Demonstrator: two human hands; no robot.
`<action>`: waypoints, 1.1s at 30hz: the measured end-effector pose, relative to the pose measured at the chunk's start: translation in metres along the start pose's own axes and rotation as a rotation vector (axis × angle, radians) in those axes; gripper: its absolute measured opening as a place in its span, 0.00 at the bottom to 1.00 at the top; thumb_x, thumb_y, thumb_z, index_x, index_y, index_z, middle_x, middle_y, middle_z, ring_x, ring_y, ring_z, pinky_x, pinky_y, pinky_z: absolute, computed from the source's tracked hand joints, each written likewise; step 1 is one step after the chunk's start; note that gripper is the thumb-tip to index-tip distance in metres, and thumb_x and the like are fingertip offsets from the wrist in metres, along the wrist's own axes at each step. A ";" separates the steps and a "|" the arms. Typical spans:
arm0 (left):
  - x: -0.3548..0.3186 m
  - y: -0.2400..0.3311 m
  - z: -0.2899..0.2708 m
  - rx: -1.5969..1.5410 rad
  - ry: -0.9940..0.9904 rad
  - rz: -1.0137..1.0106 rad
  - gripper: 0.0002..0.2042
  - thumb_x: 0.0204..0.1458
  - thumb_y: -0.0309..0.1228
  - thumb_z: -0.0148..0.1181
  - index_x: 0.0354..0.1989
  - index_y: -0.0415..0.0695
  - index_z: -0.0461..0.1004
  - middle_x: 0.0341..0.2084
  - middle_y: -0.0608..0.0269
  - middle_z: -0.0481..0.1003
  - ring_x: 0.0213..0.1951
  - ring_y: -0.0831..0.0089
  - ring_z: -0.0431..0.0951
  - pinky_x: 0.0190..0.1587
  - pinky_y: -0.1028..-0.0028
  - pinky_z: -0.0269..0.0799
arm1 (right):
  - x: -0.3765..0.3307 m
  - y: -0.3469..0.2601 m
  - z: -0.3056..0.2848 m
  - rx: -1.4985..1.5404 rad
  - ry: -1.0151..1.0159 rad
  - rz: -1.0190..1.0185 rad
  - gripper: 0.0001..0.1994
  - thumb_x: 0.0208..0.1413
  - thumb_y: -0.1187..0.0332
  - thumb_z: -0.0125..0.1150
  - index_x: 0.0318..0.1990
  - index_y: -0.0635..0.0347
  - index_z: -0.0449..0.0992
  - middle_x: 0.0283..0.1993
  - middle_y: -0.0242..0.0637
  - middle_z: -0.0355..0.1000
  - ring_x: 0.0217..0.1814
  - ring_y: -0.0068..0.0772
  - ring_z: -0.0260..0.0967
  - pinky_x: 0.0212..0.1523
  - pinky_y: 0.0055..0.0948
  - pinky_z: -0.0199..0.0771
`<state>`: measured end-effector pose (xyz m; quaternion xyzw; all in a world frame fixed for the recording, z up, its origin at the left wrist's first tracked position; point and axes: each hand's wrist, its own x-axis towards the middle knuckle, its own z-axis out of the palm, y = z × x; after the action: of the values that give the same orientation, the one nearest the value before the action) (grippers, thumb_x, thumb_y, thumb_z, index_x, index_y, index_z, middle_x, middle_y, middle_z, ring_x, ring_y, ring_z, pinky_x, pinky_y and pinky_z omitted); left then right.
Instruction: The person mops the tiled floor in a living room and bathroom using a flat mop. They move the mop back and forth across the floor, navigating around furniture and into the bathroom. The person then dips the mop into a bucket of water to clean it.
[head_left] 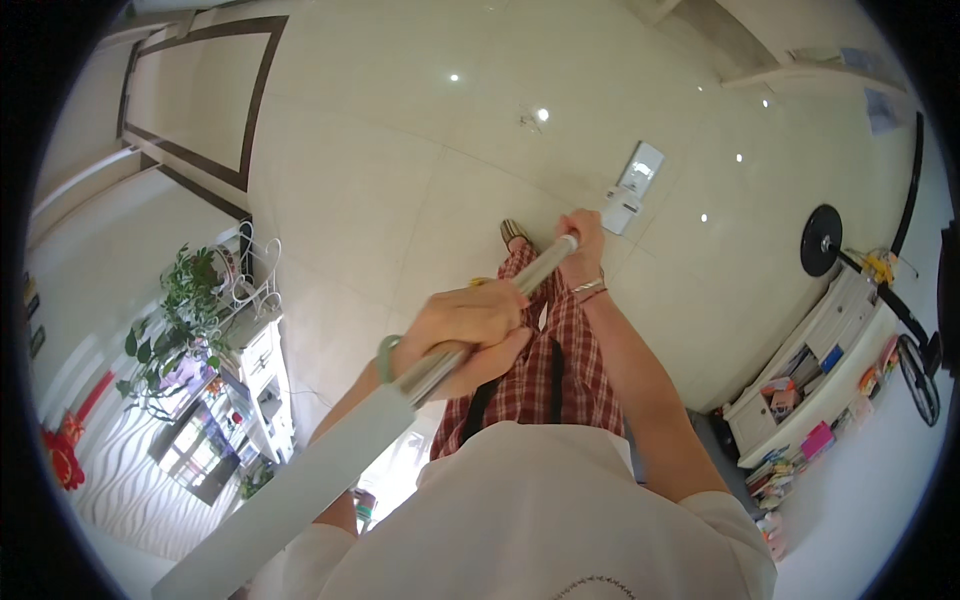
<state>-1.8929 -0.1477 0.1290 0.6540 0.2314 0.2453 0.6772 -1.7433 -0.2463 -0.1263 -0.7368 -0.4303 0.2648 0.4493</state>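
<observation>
A long floor mop runs slantwise from the lower left, where its thick white upper handle [300,490] comes near me, to a flat white head [640,175] on the floor ahead. My left hand [465,325], with a pale green bangle at the wrist, is wrapped round the metal pole [543,268] at mid-length. Further down the pole my right hand [582,250] grips it, fingers closed, with a bracelet at the wrist. The lower end of the pole behind the right hand is hidden. One foot in a striped slipper [513,233] shows between the hands.
Glossy cream tiles [400,200] cover the floor. At the left stand a leafy potted plant [190,290] on a white wire stand and a television [200,450]. At the right are a white cabinet [800,350] with shelved items and a black round-ended stand [822,240].
</observation>
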 end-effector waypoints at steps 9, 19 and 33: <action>-0.045 0.055 -0.054 0.285 0.154 0.015 0.17 0.37 0.11 0.57 0.13 0.43 0.55 0.12 0.64 0.62 0.17 0.67 0.64 0.37 0.61 0.71 | 0.038 -0.099 0.125 0.326 -0.084 -0.124 0.13 0.46 0.78 0.61 0.20 0.57 0.61 0.21 0.34 0.60 0.31 0.40 0.57 0.33 0.34 0.61; -0.058 0.034 -0.040 0.155 0.342 0.144 0.18 0.41 0.12 0.57 0.12 0.45 0.56 0.13 0.66 0.64 0.19 0.68 0.67 0.37 0.61 0.70 | 0.064 -0.096 0.095 0.275 -0.407 -0.243 0.10 0.45 0.77 0.61 0.20 0.59 0.64 0.21 0.35 0.62 0.31 0.40 0.60 0.32 0.34 0.62; -0.119 -0.003 -0.054 0.128 0.840 -0.115 0.14 0.51 0.13 0.50 0.18 0.42 0.58 0.17 0.63 0.66 0.22 0.72 0.65 0.46 0.59 0.69 | 0.071 -0.074 0.150 -0.072 -0.801 -0.349 0.07 0.38 0.73 0.65 0.21 0.53 0.70 0.24 0.29 0.68 0.38 0.38 0.66 0.34 0.34 0.66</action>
<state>-2.0188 -0.1815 0.1230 0.5241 0.5379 0.4372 0.4948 -1.8549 -0.1026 -0.1291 -0.5075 -0.6975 0.4345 0.2591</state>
